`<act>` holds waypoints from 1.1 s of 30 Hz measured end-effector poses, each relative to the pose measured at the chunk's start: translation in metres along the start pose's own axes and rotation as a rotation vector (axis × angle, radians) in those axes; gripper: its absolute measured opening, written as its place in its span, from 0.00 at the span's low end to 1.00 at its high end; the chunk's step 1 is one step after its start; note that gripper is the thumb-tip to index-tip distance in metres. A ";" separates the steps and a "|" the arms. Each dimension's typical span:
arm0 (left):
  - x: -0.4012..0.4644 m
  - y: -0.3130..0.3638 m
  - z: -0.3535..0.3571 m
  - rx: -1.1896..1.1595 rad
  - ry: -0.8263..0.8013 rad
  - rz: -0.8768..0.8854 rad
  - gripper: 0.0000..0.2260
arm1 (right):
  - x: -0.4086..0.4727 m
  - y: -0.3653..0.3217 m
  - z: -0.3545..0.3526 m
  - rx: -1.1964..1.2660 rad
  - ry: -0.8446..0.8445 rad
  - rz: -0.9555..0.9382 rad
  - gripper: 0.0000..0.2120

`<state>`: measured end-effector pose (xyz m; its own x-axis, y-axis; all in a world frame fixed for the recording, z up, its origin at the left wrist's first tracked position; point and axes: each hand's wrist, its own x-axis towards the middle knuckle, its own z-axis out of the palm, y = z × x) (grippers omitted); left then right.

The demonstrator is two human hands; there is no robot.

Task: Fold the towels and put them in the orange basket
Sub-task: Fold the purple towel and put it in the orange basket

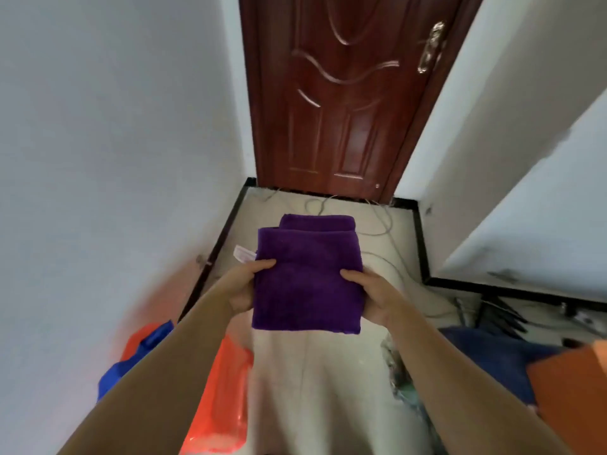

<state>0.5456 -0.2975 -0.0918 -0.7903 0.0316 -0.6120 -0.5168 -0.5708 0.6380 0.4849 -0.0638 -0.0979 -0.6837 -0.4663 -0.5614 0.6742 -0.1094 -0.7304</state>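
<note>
Both hands, left hand (pixel 244 292) and right hand (pixel 377 295), grasp the folded purple towel (pixel 307 280). It is not yet in the orange basket (pixel 220 402), near left

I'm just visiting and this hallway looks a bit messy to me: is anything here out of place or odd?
Yes. Loose cables trail across the floor in front of the door. The purple towel, held between the left hand and right hand, is folded unevenly: its back layer is offset and a white tag sticks out.

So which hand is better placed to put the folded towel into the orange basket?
Probably the left hand. The orange basket sits low on the left, under the left forearm. The right hand holds the purple towel on the far side from it.
</note>
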 end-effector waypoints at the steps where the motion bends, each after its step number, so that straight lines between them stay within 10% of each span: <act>1: 0.008 -0.007 0.022 0.031 -0.033 -0.018 0.10 | -0.014 -0.001 -0.021 0.037 0.041 -0.020 0.17; 23: 0.102 -0.305 0.537 0.750 -0.553 -0.250 0.09 | -0.314 0.034 -0.452 0.600 0.797 -0.366 0.11; 33: 0.242 -0.432 0.645 1.529 -0.741 -0.174 0.20 | -0.252 0.087 -0.582 0.962 1.027 0.013 0.19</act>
<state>0.3653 0.4855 -0.2142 -0.4391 0.6016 -0.6673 -0.0796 0.7138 0.6959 0.5538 0.5555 -0.2464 -0.2906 0.3224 -0.9009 0.3212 -0.8540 -0.4093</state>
